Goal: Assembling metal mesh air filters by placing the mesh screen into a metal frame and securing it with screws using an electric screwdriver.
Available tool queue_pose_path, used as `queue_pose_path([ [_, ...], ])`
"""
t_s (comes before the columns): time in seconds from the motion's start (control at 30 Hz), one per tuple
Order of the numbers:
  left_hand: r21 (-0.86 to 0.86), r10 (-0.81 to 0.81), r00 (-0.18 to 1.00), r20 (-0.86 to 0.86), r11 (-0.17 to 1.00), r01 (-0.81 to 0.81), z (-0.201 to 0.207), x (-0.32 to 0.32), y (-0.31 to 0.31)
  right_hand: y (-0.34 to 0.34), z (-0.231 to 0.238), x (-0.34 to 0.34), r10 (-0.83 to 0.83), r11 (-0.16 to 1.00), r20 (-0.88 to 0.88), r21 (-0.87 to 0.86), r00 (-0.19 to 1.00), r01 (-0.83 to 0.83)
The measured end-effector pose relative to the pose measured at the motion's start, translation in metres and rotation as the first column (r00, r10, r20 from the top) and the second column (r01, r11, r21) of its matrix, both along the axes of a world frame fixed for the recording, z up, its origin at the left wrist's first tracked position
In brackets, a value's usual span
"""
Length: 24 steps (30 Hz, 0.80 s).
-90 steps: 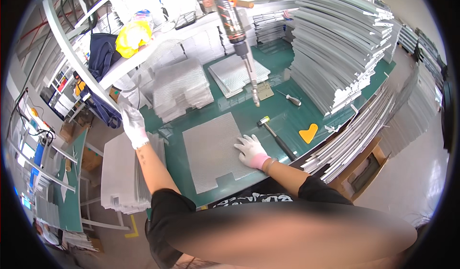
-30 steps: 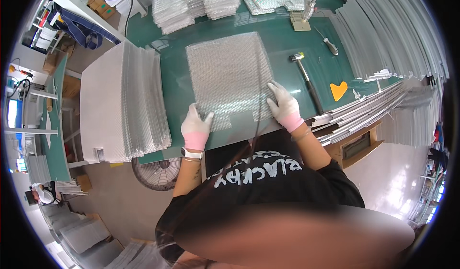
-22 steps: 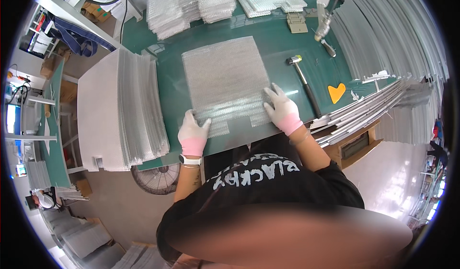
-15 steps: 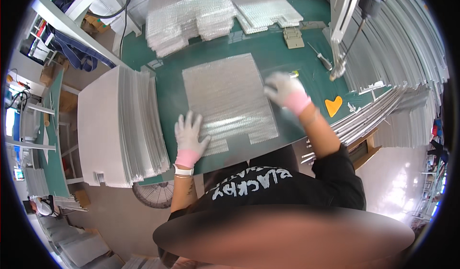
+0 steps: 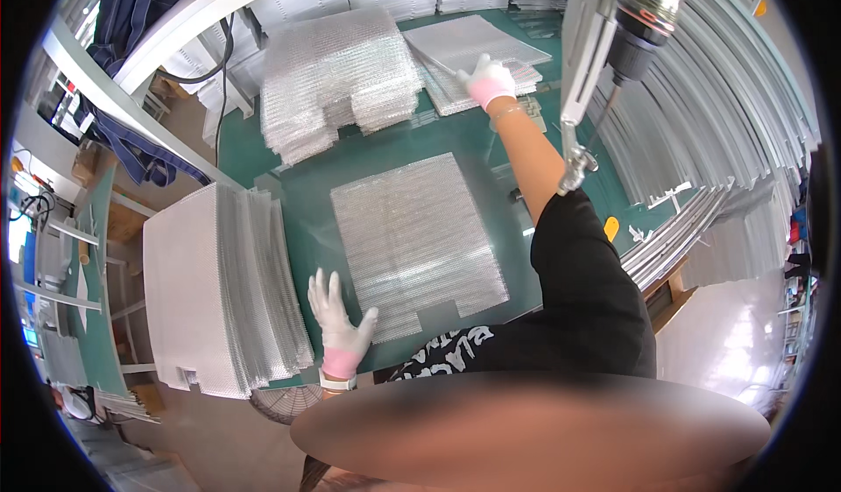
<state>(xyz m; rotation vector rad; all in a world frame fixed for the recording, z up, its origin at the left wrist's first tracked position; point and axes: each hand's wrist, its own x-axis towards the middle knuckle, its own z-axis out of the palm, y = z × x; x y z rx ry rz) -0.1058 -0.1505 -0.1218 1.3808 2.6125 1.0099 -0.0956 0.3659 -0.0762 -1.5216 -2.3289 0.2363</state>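
Observation:
A silvery mesh-like sheet (image 5: 416,238) with a notch in its near edge lies flat on the green table (image 5: 307,194). At its near left corner rests my left hand (image 5: 337,321), gloved in white with a pink cuff, fingers spread. My right hand (image 5: 489,82), in a matching glove, reaches to the low stack of sheets (image 5: 447,93) at the far side. Its fingers are closed on the near edge of the top sheet (image 5: 482,36), which sits skewed above the others. The fingertips are partly hidden.
A taller stack of notched sheets (image 5: 337,63) stands at the far left, another stack (image 5: 197,282) beside my left hand. A power screwdriver (image 5: 644,28) hangs over the table's right side. A yellow tool (image 5: 611,227) lies near my right arm. Many upright sheets (image 5: 701,98) line the right.
My right hand has moved from beside the middle sheet to the far stack and taken hold of its top sheet, now skewed. The view has shifted; my left hand stays near the same corner.

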Motion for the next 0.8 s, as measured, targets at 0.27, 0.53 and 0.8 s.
queue_pose_path([
  [0.27,0.097,-0.102,0.993,0.058,0.991,0.096,0.0,0.013,0.014,0.028,-0.021,0.026,-0.005,0.989,0.247,-0.14,0.969,0.041],
  [0.53,0.108,-0.02,0.999,0.05,0.994,0.015,-0.012,0.025,-0.025,-0.001,0.001,0.006,0.0,0.986,-0.141,-0.165,0.99,-0.024],
  [0.8,0.094,0.095,0.99,0.1,0.99,-0.105,-0.011,0.046,-0.053,-0.093,0.042,-0.016,0.1,0.884,-0.218,-0.428,0.971,-0.188],
])
